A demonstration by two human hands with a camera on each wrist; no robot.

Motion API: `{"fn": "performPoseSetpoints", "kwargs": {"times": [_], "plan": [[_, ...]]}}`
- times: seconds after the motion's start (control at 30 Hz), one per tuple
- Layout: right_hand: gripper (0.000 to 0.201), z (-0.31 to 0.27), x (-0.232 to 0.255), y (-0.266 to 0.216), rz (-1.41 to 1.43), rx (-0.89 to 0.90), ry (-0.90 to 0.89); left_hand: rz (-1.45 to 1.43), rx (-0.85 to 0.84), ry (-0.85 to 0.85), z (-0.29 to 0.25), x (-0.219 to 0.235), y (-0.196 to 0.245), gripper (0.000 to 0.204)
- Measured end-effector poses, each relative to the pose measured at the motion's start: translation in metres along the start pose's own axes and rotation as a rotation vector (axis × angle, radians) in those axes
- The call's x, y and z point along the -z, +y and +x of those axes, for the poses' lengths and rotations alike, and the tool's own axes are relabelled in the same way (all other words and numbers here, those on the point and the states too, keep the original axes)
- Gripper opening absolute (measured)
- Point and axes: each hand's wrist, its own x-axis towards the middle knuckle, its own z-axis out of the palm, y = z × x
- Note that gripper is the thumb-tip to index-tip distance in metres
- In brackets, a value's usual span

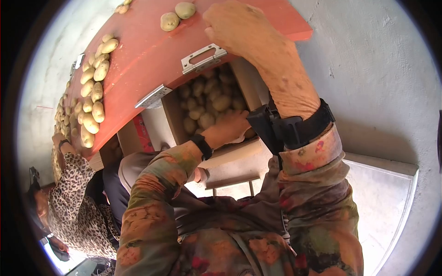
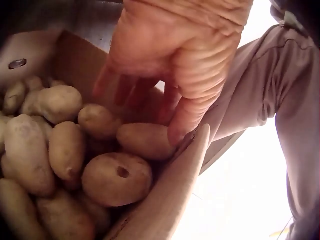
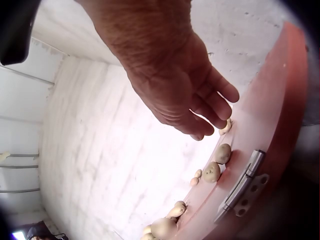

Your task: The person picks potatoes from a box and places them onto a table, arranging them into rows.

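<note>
My left hand (image 1: 230,126) reaches into a cardboard box (image 2: 165,200) full of potatoes (image 2: 117,177), below the red tabletop (image 1: 152,50). In the left wrist view this hand (image 2: 175,60) has its fingers pointing down inside the box, partly in shadow. Its thumb lies at the near wall, beside an oblong potato (image 2: 145,141). Over the tabletop's right part is my right hand (image 1: 239,25), near two potatoes (image 1: 177,17). The right wrist view shows that hand (image 3: 175,90) with relaxed fingers and nothing in them; a potato (image 3: 226,126) appears just beyond the fingertips.
A long row of potatoes (image 1: 94,87) lies along the tabletop to the left. Metal hinges (image 1: 202,58) stick out from its near edge. At the left another person in a leopard-print top (image 1: 76,207) reaches to the potatoes. A grey wall (image 1: 368,69) stands on the right.
</note>
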Motion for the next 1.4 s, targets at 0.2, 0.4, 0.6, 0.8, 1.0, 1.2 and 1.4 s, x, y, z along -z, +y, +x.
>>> {"fn": "performPoseSetpoints", "kwargs": {"times": [0.2,0.4,0.6,0.8,1.0,1.2,1.4], "plan": [[0.015,-0.016,-0.012,0.017,-0.102,0.275,0.252,0.02,-0.102,0.189,0.007,-0.019,0.006,0.028],[0.014,-0.018,-0.014,0.017,-0.032,0.244,0.134,-0.008,0.083,-0.032,0.008,-0.026,0.025,0.022],[0.014,-0.017,-0.015,0.013,0.004,0.213,0.036,-0.056,0.136,-0.011,-0.002,-0.043,0.029,0.021],[0.015,-0.016,-0.018,0.009,-0.012,0.202,-0.093,0.217,0.086,-0.118,-0.006,-0.022,0.033,0.02],[0.016,-0.015,-0.02,0.006,-0.156,0.277,0.048,0.081,-0.161,0.397,-0.027,0.008,0.0,0.036],[0.015,0.001,-0.04,-0.015,-0.074,0.044,-0.165,-0.226,0.449,0.004,-0.02,0.11,0.001,0.043],[0.016,0.002,-0.047,-0.007,-0.031,-0.009,-0.188,-0.832,0.538,0.283,-0.037,0.165,-0.019,0.043]]}}
